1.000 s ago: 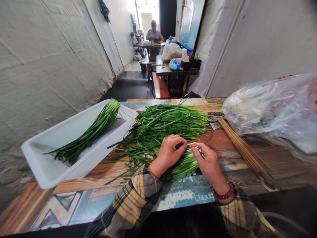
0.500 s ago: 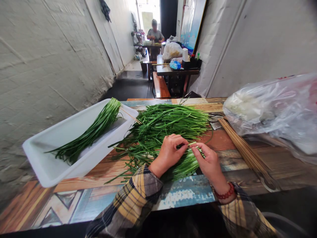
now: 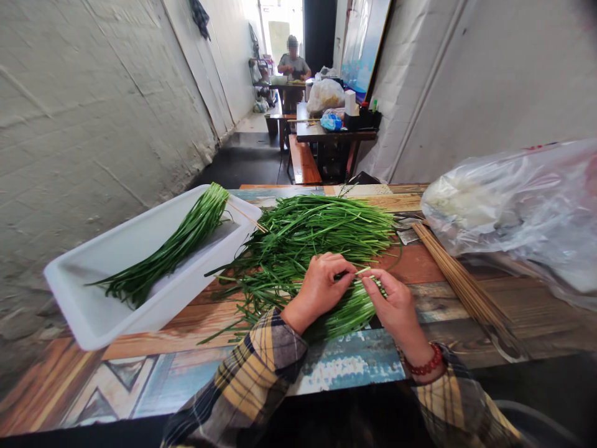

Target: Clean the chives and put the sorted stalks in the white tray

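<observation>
A loose pile of green chives [image 3: 317,233] lies across the patterned wooden table [image 3: 140,373]. My left hand [image 3: 321,289] rests on a gathered bunch of chives [image 3: 347,314] at the near edge, its fingers curled and pinching a stalk. My right hand [image 3: 394,308] meets it from the right, thumb and forefinger pinched on the cut stalk ends. Both wrists show plaid sleeves; the right wears a red bead bracelet.
A white plastic tray [image 3: 93,311] at the left holds a tidy chive bundle [image 3: 172,249]. Bamboo skewers [image 3: 461,289] lie at the right beside a clear plastic bag [image 3: 517,205]. Further tables stand behind, and a person [image 3: 291,62] sits at the far one.
My fingers have shifted slightly on the chive stalks; the hands stay in the same place. The view has drifted a little.
</observation>
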The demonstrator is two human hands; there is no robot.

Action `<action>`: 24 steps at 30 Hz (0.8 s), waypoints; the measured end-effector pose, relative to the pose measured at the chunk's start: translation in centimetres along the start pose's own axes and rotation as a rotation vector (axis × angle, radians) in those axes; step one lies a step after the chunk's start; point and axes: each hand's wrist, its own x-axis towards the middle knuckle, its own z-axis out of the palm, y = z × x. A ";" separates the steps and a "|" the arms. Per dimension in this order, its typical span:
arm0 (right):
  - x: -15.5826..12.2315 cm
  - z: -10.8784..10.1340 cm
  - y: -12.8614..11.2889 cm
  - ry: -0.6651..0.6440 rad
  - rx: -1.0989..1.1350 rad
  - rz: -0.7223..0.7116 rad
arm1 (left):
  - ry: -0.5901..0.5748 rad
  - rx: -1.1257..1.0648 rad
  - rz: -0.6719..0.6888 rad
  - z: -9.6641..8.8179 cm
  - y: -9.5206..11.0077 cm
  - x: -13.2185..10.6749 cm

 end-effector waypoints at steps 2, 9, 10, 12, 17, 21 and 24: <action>0.0 0.0 0.0 -0.002 -0.009 0.003 | 0.001 0.002 -0.005 0.0 0.0 0.0; 0.1 0.0 0.0 0.002 0.010 -0.001 | 0.017 0.028 0.007 0.0 0.1 -0.1; 0.1 0.1 0.0 0.001 0.009 -0.001 | 0.016 0.033 0.009 0.0 0.1 -0.1; 0.1 0.2 0.2 0.003 0.008 0.004 | 0.006 0.038 0.018 0.0 0.0 -0.1; -0.1 0.5 0.6 0.050 0.120 0.024 | -0.013 0.041 0.041 0.0 0.0 -0.1; -0.1 0.6 0.8 0.027 0.112 0.026 | -0.018 0.044 0.040 0.0 -0.1 -0.1; -0.1 0.6 0.9 0.041 0.125 0.009 | -0.018 0.033 0.041 0.0 -0.1 -0.1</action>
